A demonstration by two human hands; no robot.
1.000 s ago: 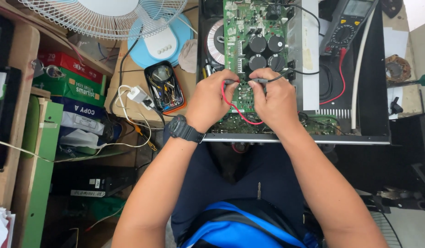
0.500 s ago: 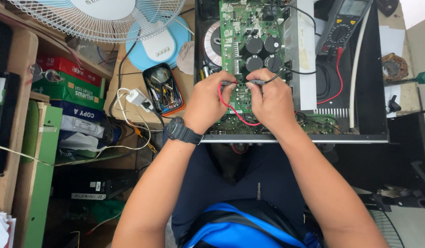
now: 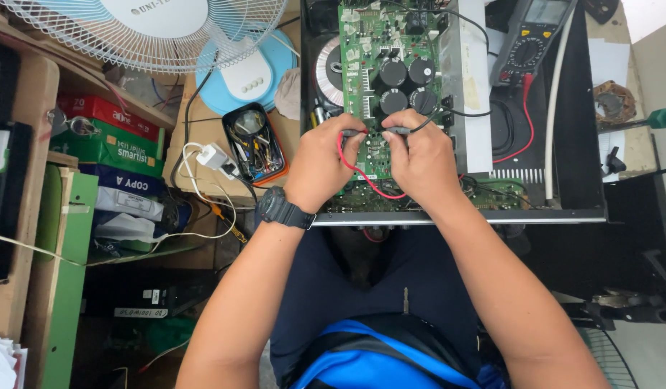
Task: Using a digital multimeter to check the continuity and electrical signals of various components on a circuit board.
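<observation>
hands: 2 | probes (image 3: 398, 130): 2 | capacitors (image 3: 407, 85): 4

Head view, steeply down, close

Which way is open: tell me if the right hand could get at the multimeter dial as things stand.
Probably yes. The right hand holds a probe over the circuit board, and the multimeter lies uncovered up and to its right. Only the red lead trails between, though the hand would need to free itself.
</observation>
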